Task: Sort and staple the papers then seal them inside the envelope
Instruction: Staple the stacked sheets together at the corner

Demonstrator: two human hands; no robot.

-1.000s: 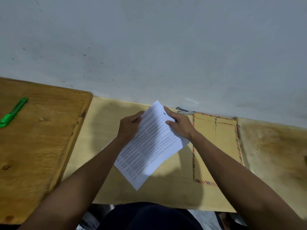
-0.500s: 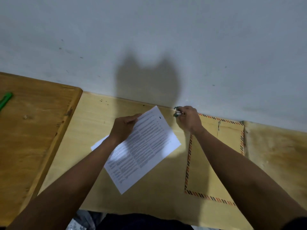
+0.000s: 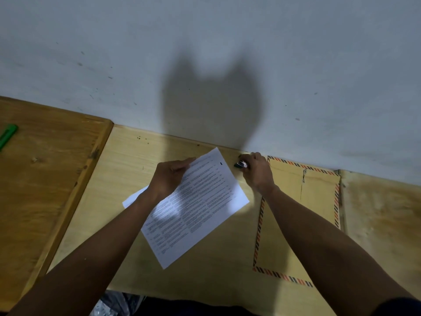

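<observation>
Right hand (image 3: 257, 173) has its grip closed around a small stapler (image 3: 241, 164) at the far edge of the desk (image 3: 127, 156), metal nose pointing toward the papers (image 3: 196, 206). Left hand (image 3: 169, 179) pinches those sheets along their upper left edge, holding them on the desk surface. From the stapler, the nearest top corner of the stack lies just to the left and slightly nearer the person; the sheets' long axis runs diagonally away toward the body. Beneath the right forearm lies the striped-border envelope (image 3: 319, 201), flat. Stapling looks next, and the right hand is the nearer one.
</observation>
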